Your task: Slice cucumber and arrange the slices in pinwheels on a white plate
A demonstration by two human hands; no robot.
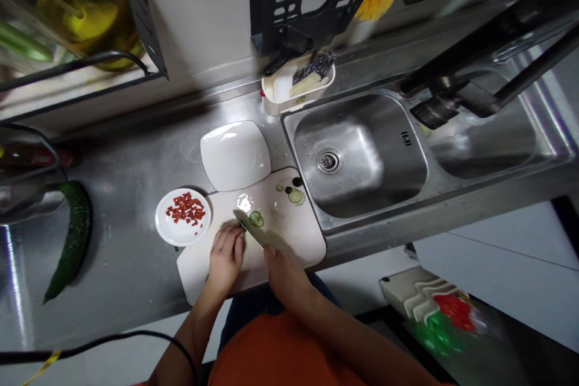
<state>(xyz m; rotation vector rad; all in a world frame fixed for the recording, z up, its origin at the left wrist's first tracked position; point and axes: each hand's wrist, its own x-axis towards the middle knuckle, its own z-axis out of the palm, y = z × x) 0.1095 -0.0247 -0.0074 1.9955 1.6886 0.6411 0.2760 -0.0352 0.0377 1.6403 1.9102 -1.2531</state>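
On the white cutting board [203, 265], my right hand [287, 274] grips a kitchen knife [253, 233] by its handle, the blade slanting up and left. Curled fingers of my left hand [227, 256] press a piece of cucumber beside the blade; most of that piece is hidden under them. Fresh cucumber slices [256, 219] lie just past the blade. Farther right on the board are a few more slices [296, 196] and a dark green end piece [297, 181]. A small white plate [163, 226] with chopped red pieces [186, 208] stands left of the board.
A white square plate [235, 154] sits behind the board. The steel sink [362, 175] borders it on the right, under a black faucet [436, 110]. A whole cucumber [75, 241] lies at the left. A white bin [298, 99] stands by the wall.
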